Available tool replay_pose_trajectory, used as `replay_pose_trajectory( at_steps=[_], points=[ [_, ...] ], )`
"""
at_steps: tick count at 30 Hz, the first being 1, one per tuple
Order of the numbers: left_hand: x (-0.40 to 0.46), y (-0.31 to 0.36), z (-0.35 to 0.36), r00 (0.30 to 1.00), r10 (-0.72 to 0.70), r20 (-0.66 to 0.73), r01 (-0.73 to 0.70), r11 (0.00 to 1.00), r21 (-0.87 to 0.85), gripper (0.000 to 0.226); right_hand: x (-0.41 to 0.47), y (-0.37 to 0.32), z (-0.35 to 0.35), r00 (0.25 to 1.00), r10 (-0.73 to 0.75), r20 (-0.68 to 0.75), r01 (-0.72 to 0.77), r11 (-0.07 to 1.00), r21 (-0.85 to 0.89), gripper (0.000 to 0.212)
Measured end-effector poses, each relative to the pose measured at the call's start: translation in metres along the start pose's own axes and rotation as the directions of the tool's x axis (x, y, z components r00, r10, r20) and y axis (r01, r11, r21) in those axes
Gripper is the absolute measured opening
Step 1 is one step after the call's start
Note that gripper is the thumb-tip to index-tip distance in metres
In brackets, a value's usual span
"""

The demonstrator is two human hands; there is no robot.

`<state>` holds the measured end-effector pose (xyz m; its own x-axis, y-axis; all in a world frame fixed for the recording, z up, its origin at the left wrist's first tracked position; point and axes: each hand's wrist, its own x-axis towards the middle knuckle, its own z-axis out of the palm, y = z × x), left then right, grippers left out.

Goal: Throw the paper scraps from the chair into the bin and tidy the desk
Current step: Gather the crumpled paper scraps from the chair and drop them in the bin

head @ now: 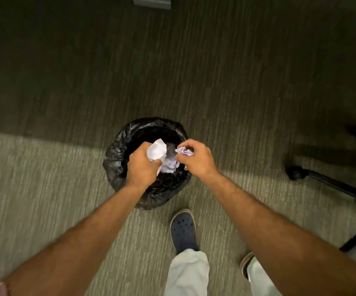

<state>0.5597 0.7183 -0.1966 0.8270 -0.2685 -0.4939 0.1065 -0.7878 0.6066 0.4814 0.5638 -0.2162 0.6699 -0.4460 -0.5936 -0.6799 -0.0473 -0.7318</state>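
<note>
**Head view: both hands over the bin**

Head view looks straight down at the bin (117,159), a round one lined with a black bag, standing on striped carpet (215,82). My left hand (142,165) is above the bin's near-left rim, fingers closed around a white paper wad (156,151). My right hand (196,159) is above the bin's right rim, fingertips pinched on a smaller crumpled scrap (184,151). Between my hands, down inside the bin, lies more crumpled paper (169,165). Just near of the bin is my foot in a dark blue clog (183,229). Well to the bin's right, a black chair base (330,182) with a caster rests on the carpet.
</note>
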Motion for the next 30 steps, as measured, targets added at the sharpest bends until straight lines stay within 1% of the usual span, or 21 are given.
replay_pose_trajectory(
  at_steps=[6, 7, 9, 11, 14, 17, 22, 26, 30],
  points=[
    [0.005, -0.022, 0.004, 0.999, -0.039, 0.003, 0.039, 0.999, -0.008, 0.035, 0.001, 0.008, 0.023, 0.999, -0.011, 0.041, 0.012, 1.000, -0.022, 0.019],
    [0.006, -0.022, 0.004, 0.999, -0.042, 0.001, 0.042, 0.999, -0.006, 0.036, 0.000, 0.008, 0.024, 0.999, -0.014, 0.043, 0.014, 1.000, -0.013, 0.024],
    [0.008, -0.020, 0.005, 0.999, -0.037, -0.003, 0.037, 0.999, -0.005, 0.039, -0.002, 0.008, 0.023, 0.998, -0.012, 0.056, 0.012, 1.000, -0.002, 0.040],
    [0.009, -0.017, 0.005, 1.000, -0.024, 0.001, 0.024, 0.999, 0.031, 0.046, -0.004, 0.008, 0.020, 0.998, -0.006, 0.060, 0.006, 1.000, -0.010, 0.051],
    [0.009, -0.009, 0.007, 1.000, -0.023, -0.005, 0.023, 0.996, 0.084, 0.057, -0.006, 0.012, 0.009, 1.000, 0.007, 0.007, -0.006, 0.999, -0.048, 0.048],
    [0.005, 0.006, 0.012, 1.000, -0.011, 0.008, 0.010, 0.996, 0.086, 0.055, -0.009, 0.015, -0.014, 0.999, 0.008, -0.043, -0.010, 0.999, -0.041, 0.040],
    [-0.006, 0.062, 0.035, 0.995, 0.077, 0.071, -0.082, 0.993, 0.079, 0.052, -0.024, 0.029, -0.071, 0.992, 0.021, -0.121, -0.021, 1.000, 0.002, 0.032],
    [-0.015, 0.136, 0.067, 0.975, 0.192, 0.109, -0.203, 0.973, 0.108, 0.051, -0.040, 0.041, -0.139, 0.984, 0.012, -0.180, -0.013, 1.000, -0.002, 0.034],
    [-0.036, 0.213, 0.112, 0.935, 0.317, 0.160, -0.343, 0.923, 0.175, 0.050, -0.059, 0.053, -0.221, 0.958, 0.012, -0.288, -0.011, 1.000, 0.005, 0.040]
  ],
)
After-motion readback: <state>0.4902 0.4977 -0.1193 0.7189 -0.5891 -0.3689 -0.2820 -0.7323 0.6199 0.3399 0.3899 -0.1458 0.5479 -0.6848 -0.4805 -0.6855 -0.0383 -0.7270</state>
